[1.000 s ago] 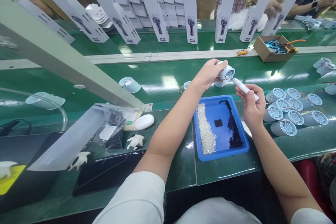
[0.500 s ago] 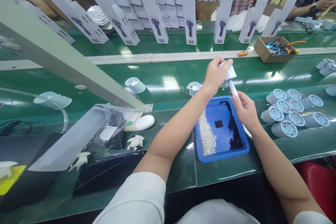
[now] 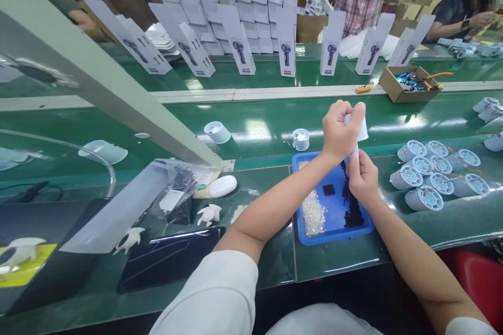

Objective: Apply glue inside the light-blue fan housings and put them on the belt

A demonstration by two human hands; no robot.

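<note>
My left hand (image 3: 341, 132) is closed around a pale cup-shaped housing (image 3: 362, 126), whose rim shows to the right of the fingers. Just below, my right hand (image 3: 363, 177) grips a slim white rod (image 3: 354, 152); its upper end meets the underside of the housing, and the exact join is hidden by the fingers. Both hands are over the far right part of a blue tray (image 3: 335, 237). Clear small beads (image 3: 314, 214) fill its left side, black small pieces (image 3: 352, 214) its right, and a dark square (image 3: 328, 189) lies between them.
Several pale motor housings (image 3: 424, 199) stand to the right. Beyond the belt is a carton of tools (image 3: 408, 95). Upright boxes (image 3: 288, 57) line the back. A slanted metal post (image 3: 157, 115), white fan blades (image 3: 209, 214) and a black sheet (image 3: 168, 261) are on the left.
My left hand has rolled over the housing into a tighter fist, turning the housing more upright. My right hand has come closer beneath it. The whole view has shifted slightly.
</note>
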